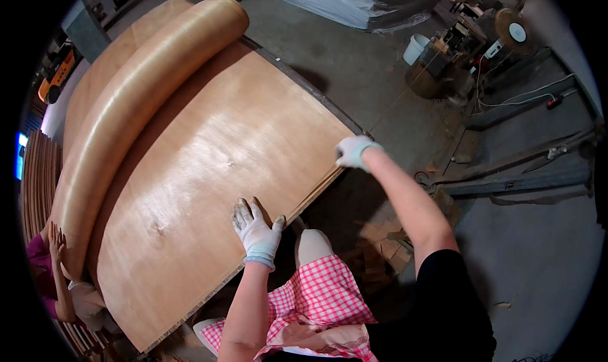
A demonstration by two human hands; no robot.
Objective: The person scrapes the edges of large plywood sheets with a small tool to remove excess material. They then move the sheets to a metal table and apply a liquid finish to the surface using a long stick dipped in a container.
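Note:
A wide stack of thin tan wood veneer sheets (209,165) lies before me, its near edge showing several layers. My left hand (256,229), in a white glove with soiled fingertips, rests flat on the top sheet by the near edge, fingers spread. At the right corner my gloved right hand (354,153) is closed on the veneer's edge; its fingertips are partly hidden and slightly blurred. Beneath it the top layers stand slightly apart along the edge. Across the far left part of the stack, a sheet curls over into a large veneer roll (145,89).
A co-worker's hand (57,241) touches the roll's near end at far left. Stacked brown sheets (39,184) stand behind. Machinery (468,45), a white bucket (415,49) and a metal frame (519,184) are at right. Wood scraps (383,248) lie beneath the stack's right side.

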